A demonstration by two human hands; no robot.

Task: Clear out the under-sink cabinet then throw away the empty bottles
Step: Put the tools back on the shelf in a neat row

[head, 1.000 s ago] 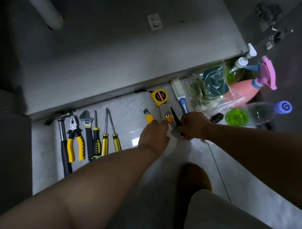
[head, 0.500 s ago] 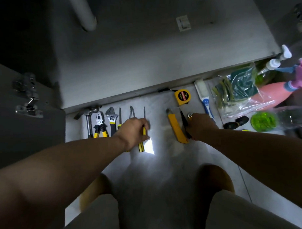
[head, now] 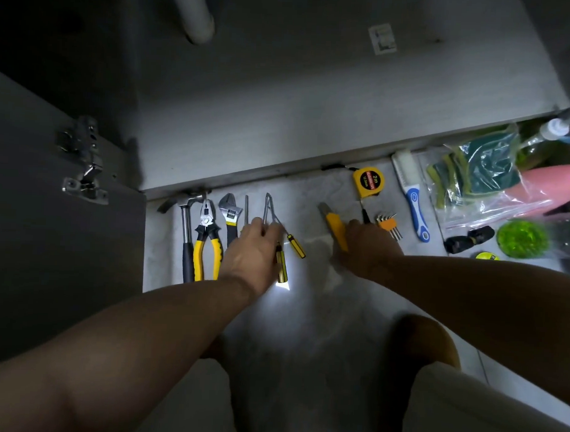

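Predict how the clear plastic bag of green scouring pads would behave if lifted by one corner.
The bag is thin, wrinkled film, so it would probably sag and crinkle rather than hold shape. Its contents look like sponge pads, so likely light for its size. The loose pads may slide towards the low corner.

Dim, underexposed view. A hard white glare patch burns on the floor [head: 306, 320] below the left hand [head: 253, 247]. The cabinet [head: 73, 37] sinks into black shadow. The bottles [head: 522, 238] at the right edge smear, and straight lines bow.
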